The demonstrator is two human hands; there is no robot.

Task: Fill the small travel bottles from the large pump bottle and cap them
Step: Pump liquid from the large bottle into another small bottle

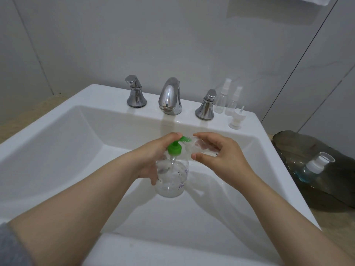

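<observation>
Over the sink basin my left hand [153, 158] grips the large clear pump bottle [172, 179] with its green pump head [175, 147], a finger lying on top of the pump. My right hand [217, 156] holds a small clear travel bottle [199, 147] tilted on its side, its open mouth against the green nozzle. Two capped spray travel bottles [228, 100] stand on the sink's back right ledge. A loose white spray cap [237, 120] stands in front of them.
The white sink [76, 135] has a chrome faucet [170, 96] and two handles at the back. To the right, a dark glass tray [326, 192] on the counter holds a lying bottle of blue liquid [311, 167] with a white cap.
</observation>
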